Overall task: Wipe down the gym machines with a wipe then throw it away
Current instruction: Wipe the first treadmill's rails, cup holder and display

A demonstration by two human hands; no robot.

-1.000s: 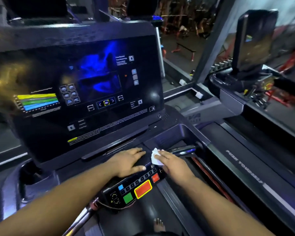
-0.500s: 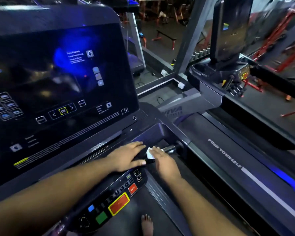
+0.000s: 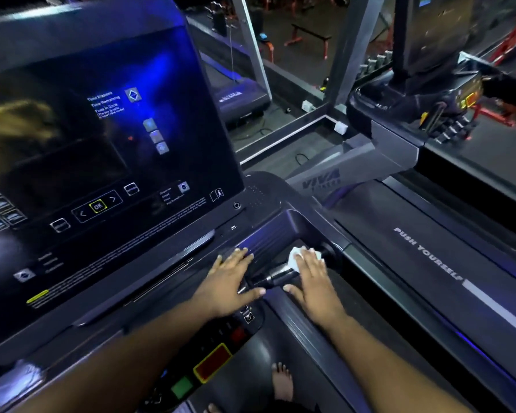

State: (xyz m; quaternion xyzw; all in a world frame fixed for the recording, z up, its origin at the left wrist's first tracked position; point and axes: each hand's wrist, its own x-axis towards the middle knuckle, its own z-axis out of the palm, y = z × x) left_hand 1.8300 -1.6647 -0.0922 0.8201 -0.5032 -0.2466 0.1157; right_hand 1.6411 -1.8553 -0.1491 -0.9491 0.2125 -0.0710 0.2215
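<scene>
The right hand (image 3: 312, 278) lies flat, fingers straight, pressing the wipe (image 3: 295, 259) onto the handlebar (image 3: 280, 277) at the console's right end; it does not clench the wipe, it pins it under the fingers, and white folds show past the fingertips and at the thumb side. The left hand (image 3: 231, 281) is spread and holding nothing, its palm resting on the console (image 3: 173, 281) just beside the bar, the thumb reaching toward the right hand, seemingly as a brace. Below the left wrist sits the button panel (image 3: 212, 362) with its red and green keys, and above it rises the dark screen (image 3: 102, 162) showing blue reflections. To the right runs the side rail (image 3: 426, 254) printed PUSH YOURSELF, and 1 bare foot (image 3: 282, 383) stands on the belt below. A second treadmill (image 3: 423, 93) stands beyond, well apart. By my reading the job is mid-wipe on this 1 machine: the grip is being cleaned now, whether screen and panel are already done cannot be told, other machines probably remain, and binning the wipe is not yet done; no bin is in sight.
</scene>
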